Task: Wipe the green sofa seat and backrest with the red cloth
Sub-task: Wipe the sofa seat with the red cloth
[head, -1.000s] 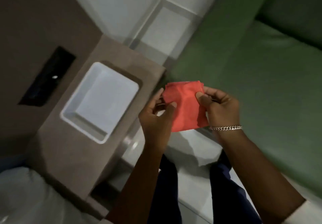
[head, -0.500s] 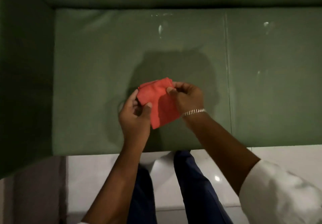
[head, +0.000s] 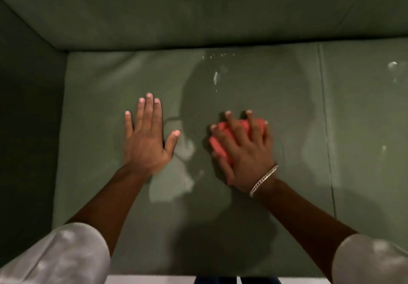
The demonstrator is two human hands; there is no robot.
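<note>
right hand [head: 245, 151] presses red cloth [head: 220, 139] on sofa seat [head: 287, 111].

Half a second earlier both hands held the red cloth [head: 223, 139] up above the sofa seat [head: 276, 107]. The left hand [head: 146, 138] let go and came down flat on the seat, left of the cloth. The right hand [head: 242, 149] pressed the cloth onto the seat.

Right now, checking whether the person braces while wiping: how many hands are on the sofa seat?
2. The left hand lies flat on the green sofa seat; the right hand presses the red cloth down beside it.
</note>
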